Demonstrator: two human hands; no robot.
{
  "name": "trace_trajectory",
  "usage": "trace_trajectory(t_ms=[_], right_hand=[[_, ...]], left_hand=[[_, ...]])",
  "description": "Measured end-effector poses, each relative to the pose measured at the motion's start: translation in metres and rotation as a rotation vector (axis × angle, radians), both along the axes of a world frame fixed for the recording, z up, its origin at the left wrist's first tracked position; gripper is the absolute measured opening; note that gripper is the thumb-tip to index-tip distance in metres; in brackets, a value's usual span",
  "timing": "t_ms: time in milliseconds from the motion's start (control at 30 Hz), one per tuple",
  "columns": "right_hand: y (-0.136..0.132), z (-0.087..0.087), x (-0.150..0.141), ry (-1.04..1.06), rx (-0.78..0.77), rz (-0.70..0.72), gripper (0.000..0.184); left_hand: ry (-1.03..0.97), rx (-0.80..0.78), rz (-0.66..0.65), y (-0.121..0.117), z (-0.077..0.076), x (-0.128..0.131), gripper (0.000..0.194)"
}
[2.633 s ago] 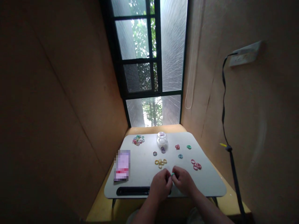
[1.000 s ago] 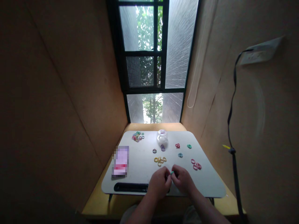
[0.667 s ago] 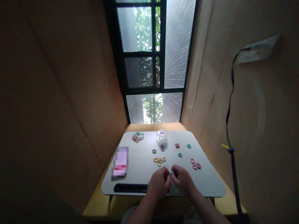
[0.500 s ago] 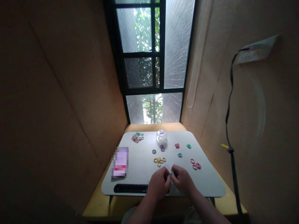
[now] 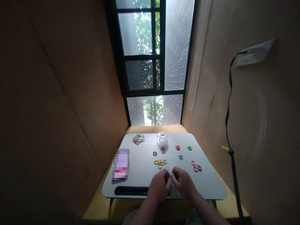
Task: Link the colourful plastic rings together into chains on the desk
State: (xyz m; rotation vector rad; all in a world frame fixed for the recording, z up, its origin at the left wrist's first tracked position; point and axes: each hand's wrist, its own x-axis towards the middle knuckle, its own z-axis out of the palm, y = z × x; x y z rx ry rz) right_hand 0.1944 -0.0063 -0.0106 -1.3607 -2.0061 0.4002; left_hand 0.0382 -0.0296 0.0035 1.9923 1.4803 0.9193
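Note:
Over the front of the white table, my left hand (image 5: 160,185) and my right hand (image 5: 183,182) meet with their fingertips closed. A small green hair tie (image 5: 172,175) shows between them, pinched at the right fingertips; the left fingertips press against it, partly hidden. Just beyond my hands lie several yellow hair ties (image 5: 160,163). Pink ones (image 5: 197,167) lie to the right. Smaller groups sit farther back: red (image 5: 177,147), green (image 5: 189,148), blue (image 5: 180,157), purple (image 5: 163,150) and a dark one (image 5: 155,153). A mixed-colour pile (image 5: 138,140) lies at the far left.
A clear round jar (image 5: 162,140) stands at the back of the white folding table (image 5: 140,172). A blurred purple packet (image 5: 121,164) lies at the left. A black slot (image 5: 131,190) runs along the front edge. A black cable (image 5: 231,118) hangs on the right wall.
My hands stay together around the green hair tie, with only slight finger movement. The view shifts a little; the groups on the table stay as they were.

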Motion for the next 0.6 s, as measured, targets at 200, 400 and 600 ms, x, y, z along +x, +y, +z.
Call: trace_trajectory(t_ms=[200,400,600], right_hand=[[-0.0001,-0.0021,0.0002,-0.006,0.008,-0.006,0.009],[-0.0012,-0.0004,0.0003,0.0,0.01,-0.002,0.009],[-0.0007,0.0001,0.0001,0.003,0.002,-0.007,0.01]], left_hand=[[-0.002,0.006,0.003,0.0,-0.0007,-0.0001,0.01],[0.004,0.008,0.004,-0.0002,-0.0005,-0.0001,0.011],[0.005,0.014,0.004,-0.0003,-0.0001,0.0003,0.01]])
